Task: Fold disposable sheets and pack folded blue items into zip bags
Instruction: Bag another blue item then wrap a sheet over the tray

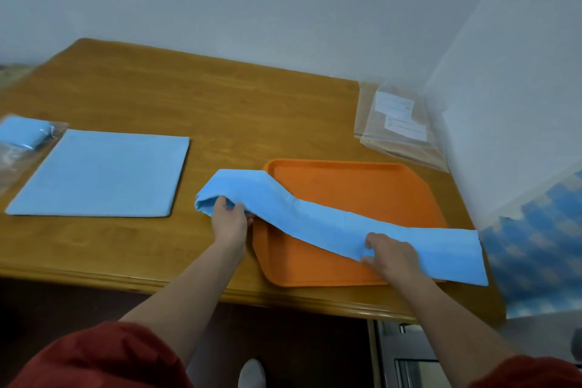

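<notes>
A long blue disposable sheet (318, 217), folded into a narrow strip, lies across the orange tray (352, 186) and hangs past its right side. My left hand (228, 220) grips the strip's left end, which is lifted and curling over. My right hand (390, 255) pinches the strip's near edge toward its right part. A flat blue sheet (100, 173), folded to a square, lies on the wooden table (189, 94) at the left. At the far left a folded blue item (23, 131) sits inside a clear zip bag (12, 154).
A stack of clear zip bags (400, 126) with white labels lies at the table's back right, against the white wall. A blue patterned surface (535, 246) stands right of the table. The table's front edge runs just below the tray.
</notes>
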